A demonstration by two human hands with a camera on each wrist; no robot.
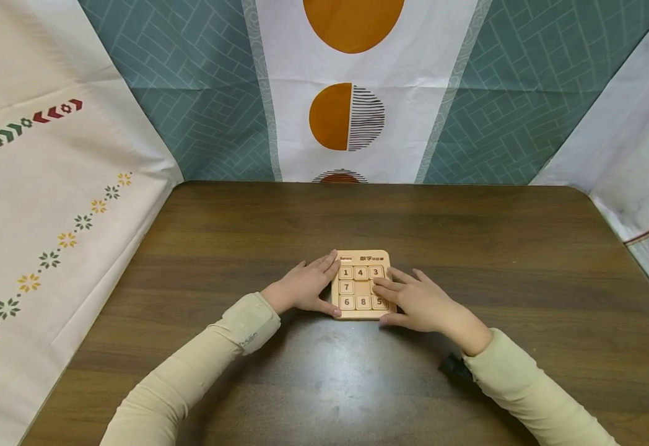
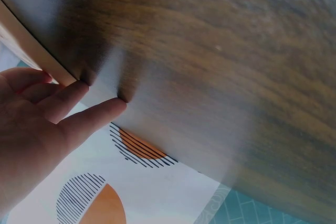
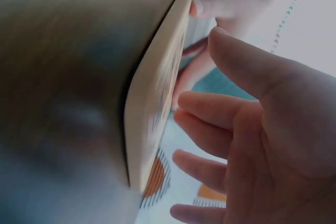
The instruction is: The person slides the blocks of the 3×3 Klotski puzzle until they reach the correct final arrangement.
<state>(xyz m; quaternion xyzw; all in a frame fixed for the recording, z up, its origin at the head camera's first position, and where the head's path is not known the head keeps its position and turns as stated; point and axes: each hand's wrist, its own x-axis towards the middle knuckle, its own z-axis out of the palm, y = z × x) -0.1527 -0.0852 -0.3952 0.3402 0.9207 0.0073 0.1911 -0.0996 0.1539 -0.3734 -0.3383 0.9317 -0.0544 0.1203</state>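
Spread rather than gripping, the right hand [image 1: 422, 308] reaches over the right side of a number puzzle, its fingertips at the right-hand tile of the middle row and its thumb by the lower right corner. The left hand [image 1: 308, 288] lies along the puzzle's left edge, fingers straight, thumb apart near the lower left corner; neither hand pinches anything. The pale wooden board [image 1: 360, 315] lies flat on the table, between the hands. Its numbered tiles [image 1: 360, 272] read 1, 4, 3 on top, 7 at middle left, and 6, 8, 5 below (the fingers hide the remaining number). The centre square is vacant.

The step in hand appears to be sliding a tile, with the left hand steadying. Such a move calls for light, level pressure towards the vacant centre, the frame held still.

Around the board spreads a dark wood table [image 1: 257, 223]; behind it hangs a teal and white cloth [image 1: 413, 56] with orange circles.
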